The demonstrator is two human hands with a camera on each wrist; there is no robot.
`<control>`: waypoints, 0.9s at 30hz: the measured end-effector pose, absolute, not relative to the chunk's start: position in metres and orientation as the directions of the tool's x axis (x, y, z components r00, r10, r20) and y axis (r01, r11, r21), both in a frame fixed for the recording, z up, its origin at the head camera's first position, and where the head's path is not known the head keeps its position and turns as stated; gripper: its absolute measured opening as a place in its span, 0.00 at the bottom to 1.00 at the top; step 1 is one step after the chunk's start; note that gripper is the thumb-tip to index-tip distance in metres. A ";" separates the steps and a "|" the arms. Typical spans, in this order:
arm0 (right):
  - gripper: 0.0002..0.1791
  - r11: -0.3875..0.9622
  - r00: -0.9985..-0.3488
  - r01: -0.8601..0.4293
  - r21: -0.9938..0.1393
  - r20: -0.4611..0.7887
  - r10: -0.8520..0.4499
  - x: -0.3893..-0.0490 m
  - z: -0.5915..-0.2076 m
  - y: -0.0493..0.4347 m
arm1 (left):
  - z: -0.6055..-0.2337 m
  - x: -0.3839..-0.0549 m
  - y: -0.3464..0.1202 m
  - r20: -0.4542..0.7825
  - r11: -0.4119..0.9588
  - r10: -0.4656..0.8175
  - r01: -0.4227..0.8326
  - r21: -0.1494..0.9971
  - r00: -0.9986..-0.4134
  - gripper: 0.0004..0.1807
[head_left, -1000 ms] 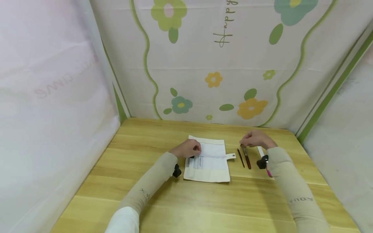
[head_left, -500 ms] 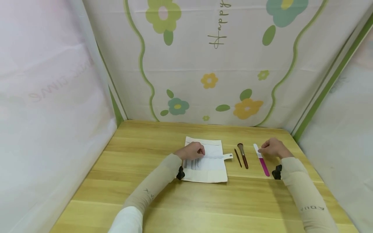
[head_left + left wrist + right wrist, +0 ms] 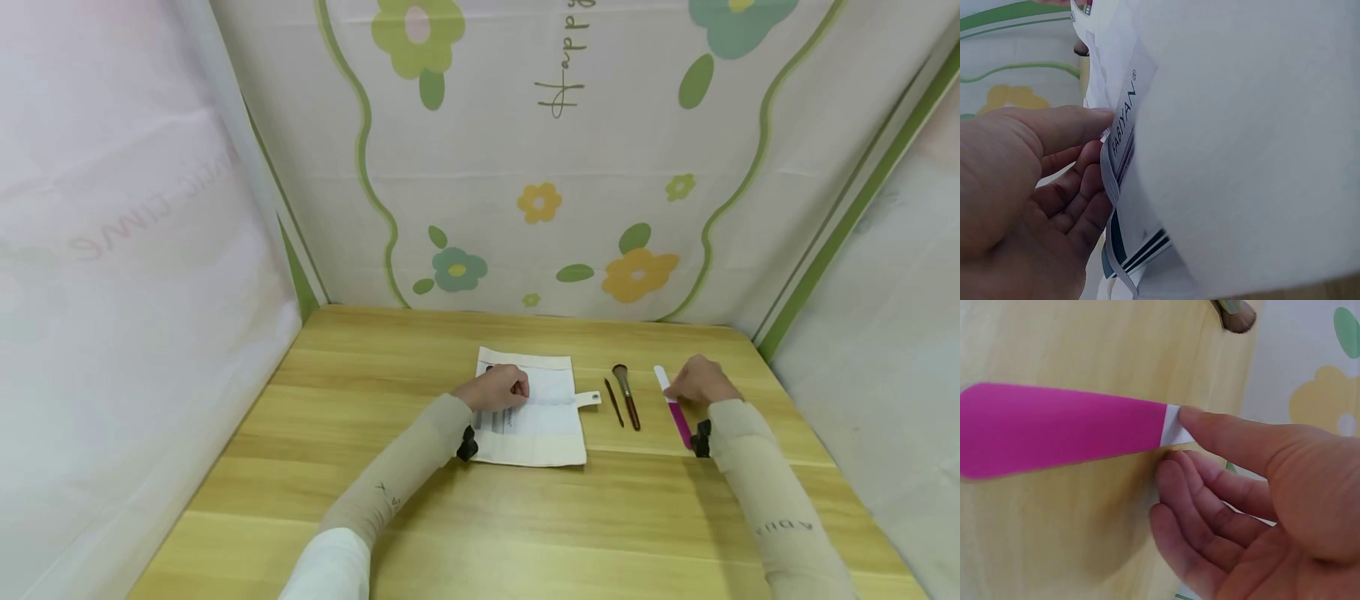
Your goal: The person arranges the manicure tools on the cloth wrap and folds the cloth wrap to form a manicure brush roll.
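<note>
My left hand is over an off-white fabric pouch lying unfolded on the table. In the left wrist view its thumb and fingers pinch a pale elastic band on the pouch, beside a dark-edged insert printed FABIYAN. Farther right, my right hand is at a nail file, pink on one half and white on the other. The right wrist view shows the thumb pressed on the white part, with the curled fingers at the file's lower edge. The file's far end is hidden behind that hand there.
Between the pouch and the file lie a makeup brush with a reddish handle and a thin dark stick. The pouch's snap tab points toward them. Flower-printed cloth hangs behind the wooden table.
My right hand has moved right from the brush, now lying on the table, to the nail file and pinches it. The left hand stays at the pouch, a little farther right over it.
</note>
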State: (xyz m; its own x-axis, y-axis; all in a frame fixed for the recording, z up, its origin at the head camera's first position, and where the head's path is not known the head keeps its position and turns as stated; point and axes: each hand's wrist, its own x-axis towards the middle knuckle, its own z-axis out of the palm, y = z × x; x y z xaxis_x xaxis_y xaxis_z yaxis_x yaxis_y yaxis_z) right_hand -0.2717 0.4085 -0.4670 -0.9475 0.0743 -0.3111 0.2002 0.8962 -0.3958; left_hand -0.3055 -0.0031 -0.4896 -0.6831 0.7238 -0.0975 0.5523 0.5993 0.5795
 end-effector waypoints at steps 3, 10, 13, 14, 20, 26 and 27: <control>0.12 0.896 -0.935 0.223 -0.383 -0.344 0.085 -0.273 -0.464 0.407 | -0.487 -0.305 -0.004 -0.112 0.605 0.720 0.540 0.585 -0.685 0.05; 0.13 0.813 -0.887 0.317 -0.488 -0.456 0.073 -0.271 -0.463 0.408 | -0.483 -0.305 -0.004 -0.147 0.606 0.725 0.522 0.600 -0.672 0.07; 0.14 0.768 -0.875 0.346 -0.539 -0.480 0.057 -0.270 -0.464 0.409 | -0.483 -0.304 -0.005 -0.154 0.612 0.720 0.514 0.601 -0.677 0.07; 0.14 0.757 -0.875 0.352 -0.550 -0.481 0.057 -0.270 -0.465 0.410 | -0.482 -0.304 -0.005 -0.154 0.613 0.717 0.510 0.603 -0.679 0.07; 0.16 0.767 -0.903 0.319 -0.557 -0.425 0.066 -0.277 -0.466 0.412 | -0.482 -0.305 -0.007 -0.162 0.619 0.711 0.500 0.606 -0.684 0.07; 0.22 0.797 -0.942 0.212 -0.566 -0.336 0.012 -0.285 -0.457 0.402 | -0.484 -0.308 -0.007 -0.175 0.627 0.704 0.486 0.609 -0.688 0.08; 0.23 0.793 -0.946 0.198 -0.576 -0.323 0.002 -0.286 -0.455 0.399 | -0.485 -0.309 -0.007 -0.176 0.628 0.704 0.487 0.607 -0.688 0.08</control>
